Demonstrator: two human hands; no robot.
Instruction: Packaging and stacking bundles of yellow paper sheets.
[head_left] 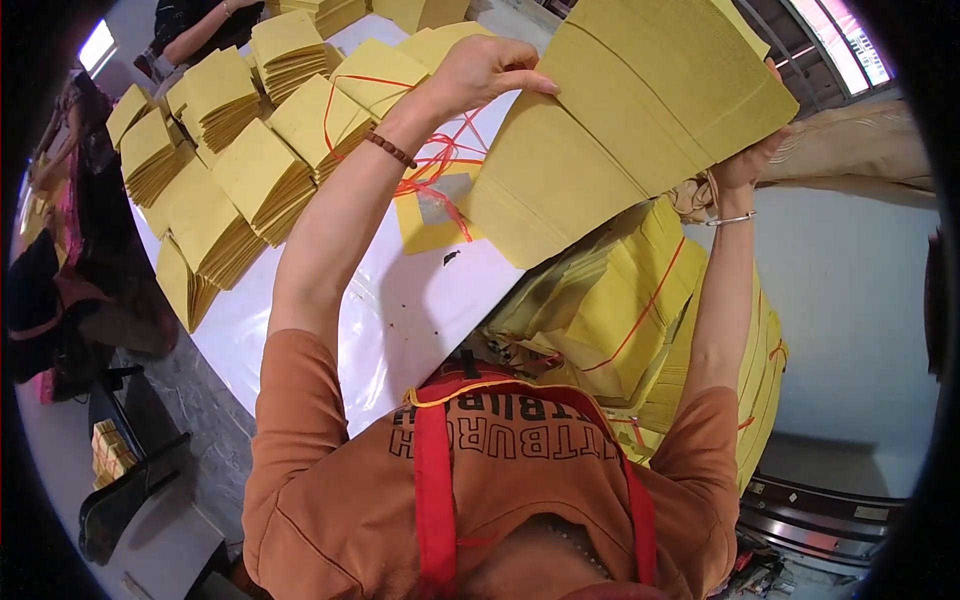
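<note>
A large yellow paper sheet [625, 125], perhaps more than one layer, is raised at a tilt above the table's right side. Long creases run across it. My left hand [490, 75] pinches its upper left edge, the thumb and fingers closed near the border. On the far right side my right hand [745, 165] grips the sheet's edge, partly hidden behind the paper. Below the sheet, tangled red plastic string [440, 165] lies on the table near a yellow piece with a grey patch [440, 200].
Stacks of folded yellow paper [265, 180] cover the left and far part of the white-covered table [370, 340]. Large yellow bundles [650, 300] tied with red string stand at my right. Another person's arm [200, 35] shows at the far left. A black chair [125, 480] stands lower left.
</note>
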